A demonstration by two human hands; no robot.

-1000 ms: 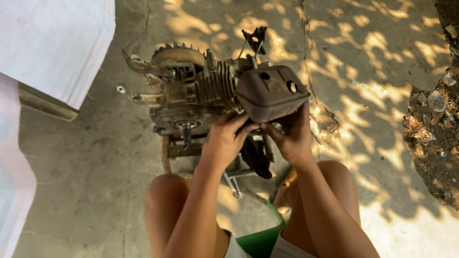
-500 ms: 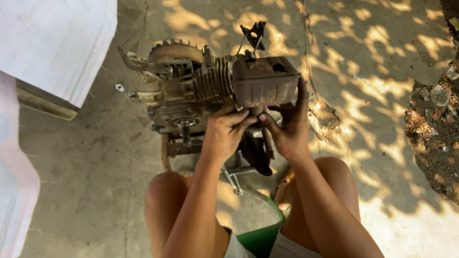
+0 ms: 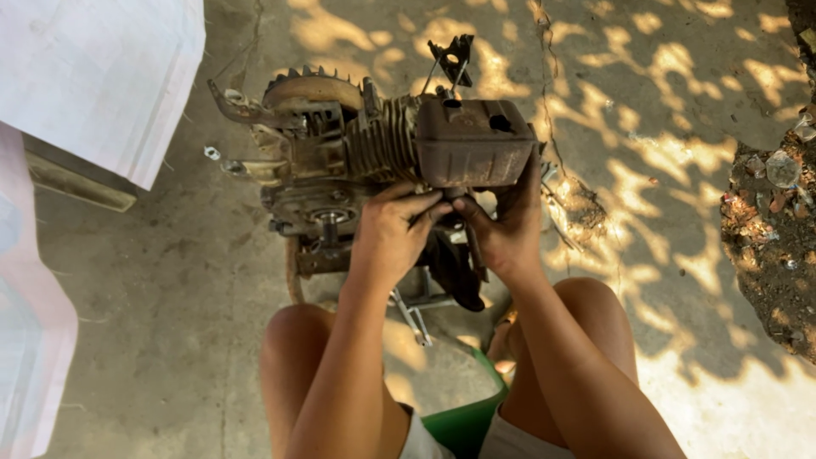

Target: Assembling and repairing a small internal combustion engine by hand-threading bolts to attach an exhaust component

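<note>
Engine: a small, grimy air-cooled engine (image 3: 340,170) sits on the concrete floor (image 3: 153,280) just ahead of a seated person's knees, cooling fins and toothed flywheel facing up.
Muffler: a rusty brown box muffler (image 3: 474,143) stands against the finned cylinder at the engine's right end, two dark holes in its top face.
Left hand: the left hand (image 3: 393,234) is curled under the muffler's lower edge, fingertips pinched on something small that cannot be made out.
Right hand: the right hand (image 3: 503,229) grips the muffler's lower right corner, thumb meeting the left fingertips; the hands are together.
Progress: by appearance the muffler is in place on the cylinder but held up by hand; whether any fastener is in cannot be told.
Loose parts: a small metal nut (image 3: 212,153) lies apart on the floor to the engine's left; a metal tool (image 3: 412,314) lies between the knees.
Surroundings: a white sheet (image 3: 93,76) covers the upper left corner, a green seat (image 3: 463,421) shows beneath the person, and a rubble patch (image 3: 769,229) lies well to the right.
Obstruction: the muffler's body hides the fixing point from view.
</note>
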